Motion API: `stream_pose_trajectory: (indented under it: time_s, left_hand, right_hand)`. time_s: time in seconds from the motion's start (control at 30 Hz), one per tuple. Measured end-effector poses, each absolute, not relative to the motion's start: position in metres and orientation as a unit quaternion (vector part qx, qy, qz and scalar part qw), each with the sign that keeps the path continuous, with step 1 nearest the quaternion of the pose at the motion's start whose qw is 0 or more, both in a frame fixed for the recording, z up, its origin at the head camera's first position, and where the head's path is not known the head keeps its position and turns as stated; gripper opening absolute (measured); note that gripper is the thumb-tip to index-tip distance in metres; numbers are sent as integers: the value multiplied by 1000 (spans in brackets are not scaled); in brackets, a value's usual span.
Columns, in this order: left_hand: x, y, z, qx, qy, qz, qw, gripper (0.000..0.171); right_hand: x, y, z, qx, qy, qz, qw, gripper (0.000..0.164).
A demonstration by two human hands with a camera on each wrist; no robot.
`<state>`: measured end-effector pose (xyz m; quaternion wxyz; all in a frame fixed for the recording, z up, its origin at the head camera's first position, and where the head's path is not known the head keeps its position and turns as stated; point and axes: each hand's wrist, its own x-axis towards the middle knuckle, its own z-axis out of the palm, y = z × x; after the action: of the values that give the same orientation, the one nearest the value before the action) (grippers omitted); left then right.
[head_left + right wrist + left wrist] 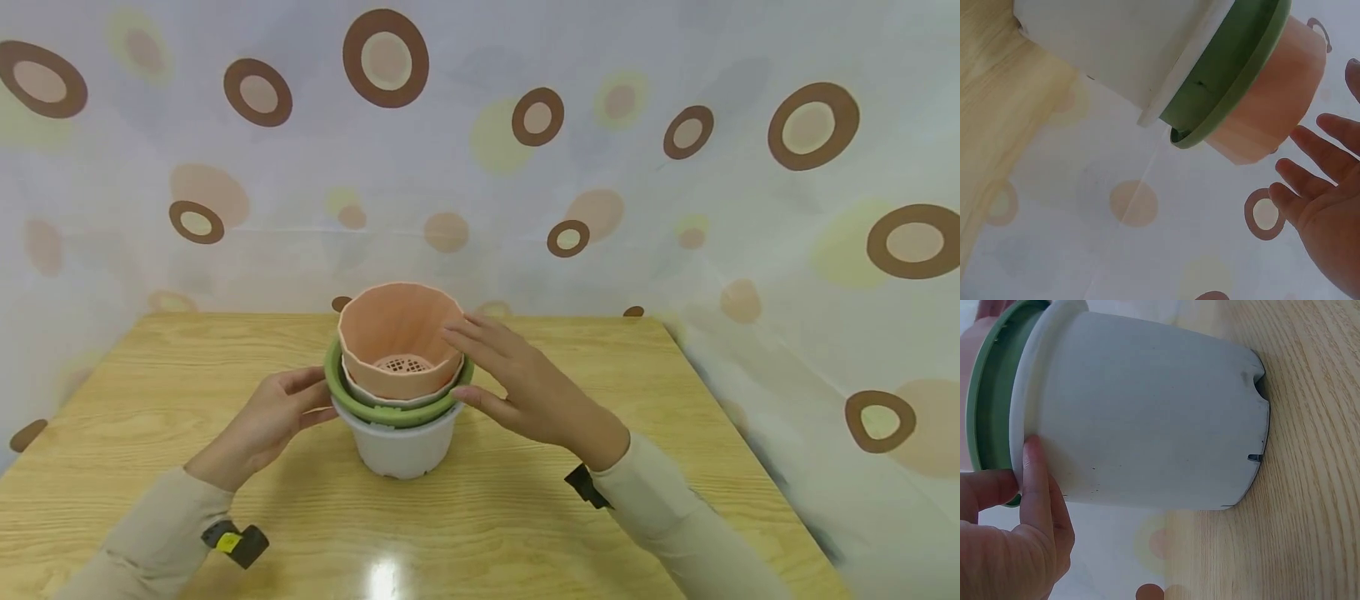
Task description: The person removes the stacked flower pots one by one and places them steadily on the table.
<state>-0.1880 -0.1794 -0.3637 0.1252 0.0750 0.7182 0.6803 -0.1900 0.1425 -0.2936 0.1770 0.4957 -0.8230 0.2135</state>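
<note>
Nested flowerpots stand upright in a stack on the wooden table. The large white flowerpot is outermost, with a green flowerpot set inside it. A thinner white pot rim shows inside the green one, and a peach flowerpot with a grid of holes in its bottom sits on top. My left hand pinches the rim area of the large white flowerpot at its left side; fingers lie under the white rim. My right hand is at the stack's right side, fingers extended and spread near the peach rim.
The wood-grain table extends around the stack. Behind it and to the right hangs a pale sheet patterned with brown rings and pastel spots. Small black devices are strapped at the left wrist and right wrist.
</note>
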Motion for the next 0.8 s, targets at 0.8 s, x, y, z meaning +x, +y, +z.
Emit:
stream_pose_trajectory:
  time_s: [0.8]
  left_hand:
    - [-189,-180,-365,79,707,692,122,54]
  right_hand:
    - [-201,102,-294,567,-774,186,210,32]
